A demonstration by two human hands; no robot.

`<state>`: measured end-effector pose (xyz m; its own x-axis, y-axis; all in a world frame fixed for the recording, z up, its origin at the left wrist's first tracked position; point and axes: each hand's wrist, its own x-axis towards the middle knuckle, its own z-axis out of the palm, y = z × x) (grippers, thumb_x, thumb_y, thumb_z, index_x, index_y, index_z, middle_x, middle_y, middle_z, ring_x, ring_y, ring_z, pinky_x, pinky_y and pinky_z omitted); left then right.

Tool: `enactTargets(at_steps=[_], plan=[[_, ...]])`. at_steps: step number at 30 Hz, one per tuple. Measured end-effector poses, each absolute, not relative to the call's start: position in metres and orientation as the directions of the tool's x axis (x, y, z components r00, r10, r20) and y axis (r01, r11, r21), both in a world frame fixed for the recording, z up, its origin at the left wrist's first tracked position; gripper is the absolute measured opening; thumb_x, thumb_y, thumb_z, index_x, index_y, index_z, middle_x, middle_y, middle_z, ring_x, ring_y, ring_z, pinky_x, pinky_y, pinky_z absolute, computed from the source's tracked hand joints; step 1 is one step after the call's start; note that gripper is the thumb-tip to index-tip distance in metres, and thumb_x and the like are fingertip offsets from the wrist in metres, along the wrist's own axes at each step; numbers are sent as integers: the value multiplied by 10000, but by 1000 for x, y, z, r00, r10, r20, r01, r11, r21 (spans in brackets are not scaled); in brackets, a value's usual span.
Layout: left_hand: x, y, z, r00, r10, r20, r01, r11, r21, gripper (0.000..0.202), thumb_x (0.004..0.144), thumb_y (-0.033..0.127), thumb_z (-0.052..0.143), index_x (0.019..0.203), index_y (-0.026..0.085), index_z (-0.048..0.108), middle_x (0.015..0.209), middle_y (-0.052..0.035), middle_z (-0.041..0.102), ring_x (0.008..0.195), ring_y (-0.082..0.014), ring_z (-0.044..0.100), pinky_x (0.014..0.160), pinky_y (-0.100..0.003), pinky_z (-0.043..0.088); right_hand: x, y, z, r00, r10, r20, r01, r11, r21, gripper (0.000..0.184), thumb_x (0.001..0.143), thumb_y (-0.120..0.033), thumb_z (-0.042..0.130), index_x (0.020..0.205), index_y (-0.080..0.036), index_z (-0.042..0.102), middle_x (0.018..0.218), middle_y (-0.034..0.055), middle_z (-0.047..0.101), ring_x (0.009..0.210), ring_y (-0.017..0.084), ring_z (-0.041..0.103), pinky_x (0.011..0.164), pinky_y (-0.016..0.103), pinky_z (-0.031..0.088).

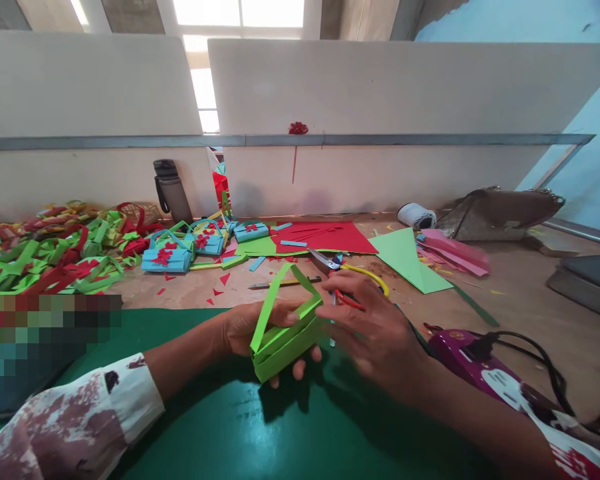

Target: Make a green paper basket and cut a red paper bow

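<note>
My left hand point(250, 330) is closed round a small green paper basket point(285, 340) with a green strip handle, held just above a dark green mat point(280, 427). My right hand point(375, 327) rests against the basket's right end, its fingers spread and slightly blurred. Scissors point(345, 273) with a yellow and a red handle lie on the table just behind my right hand, partly hidden by it. A thin stick point(280, 283) lies behind the basket.
Blue paper baskets point(167, 257) with red bows and a heap of green and red paper strips point(55, 247) lie at the left. Red paper point(325, 237), a green sheet point(410, 260), pink sheets point(455, 253), a dark bottle point(173, 190) and a purple glue gun point(480, 363) surround the mat.
</note>
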<state>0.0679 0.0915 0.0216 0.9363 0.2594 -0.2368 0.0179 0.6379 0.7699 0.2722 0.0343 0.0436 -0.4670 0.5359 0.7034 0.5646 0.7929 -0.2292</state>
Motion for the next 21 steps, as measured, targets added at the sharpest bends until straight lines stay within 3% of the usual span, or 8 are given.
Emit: enactTargets(at_steps=[3, 5, 7, 9, 12, 18, 21], plan=[[67, 90, 24, 938, 245, -245, 48, 609, 792, 611, 694, 398, 647, 1243, 231, 438, 983, -135, 643, 697, -245, 655, 455, -307, 521, 271, 33, 44, -282, 743, 607, 507, 652, -563, 237, 816, -220, 600, 1048, -268, 599, 1191, 58, 565, 1155, 234, 499, 957, 423, 415], [67, 89, 24, 933, 263, -246, 51, 580, 813, 664, 686, 390, 652, 1284, 248, 399, 975, -129, 652, 678, -242, 656, 444, -300, 515, 267, 33, 42, -182, 875, 448, 369, 483, -794, 365, 792, -288, 639, 1140, -259, 532, 1196, 63, 577, 1156, 230, 507, 953, 410, 425], [68, 87, 24, 927, 275, -256, 65, 553, 830, 680, 688, 373, 651, 1301, 263, 379, 962, -122, 660, 660, -235, 657, 433, -289, 510, 263, 33, 41, -201, 942, 270, 231, 313, -921, 414, 782, -323, 647, 1160, -224, 511, 1166, 81, 594, 1084, 223, 558, 880, 372, 476], [68, 86, 23, 925, 276, -261, 78, 535, 841, 672, 678, 361, 658, 1287, 255, 395, 948, -121, 663, 650, -234, 656, 422, -285, 508, 258, 32, 40, -298, 947, 121, 177, 179, -968, 338, 802, -343, 620, 1100, -196, 559, 1068, 72, 631, 848, 183, 637, 732, 316, 519], [69, 86, 20, 921, 305, -243, 52, 523, 851, 629, 686, 352, 655, 1257, 228, 420, 931, -125, 665, 649, -231, 658, 414, -268, 504, 255, 30, 40, -359, 933, 36, 178, 106, -978, 228, 821, -363, 596, 963, -188, 628, 843, 6, 654, 543, 98, 579, 559, 246, 480], [70, 88, 19, 929, 285, -237, 32, 576, 817, 641, 710, 358, 661, 1283, 252, 395, 962, -114, 654, 729, -251, 677, 467, -280, 533, 257, 37, 33, -327, 945, 11, 140, 60, -988, 223, 797, -388, 617, 875, -180, 632, 648, -29, 611, 525, 98, 551, 526, 218, 438], [65, 88, 18, 888, 371, -272, -15, 614, 789, 565, 739, 418, 633, 1243, 237, 453, 1024, -127, 639, 812, -284, 673, 464, -270, 533, 260, 44, 24, -252, 968, -12, 109, 16, -994, 237, 755, -399, 651, 804, -169, 626, 681, -13, 607, 586, 102, 554, 525, 204, 434]])
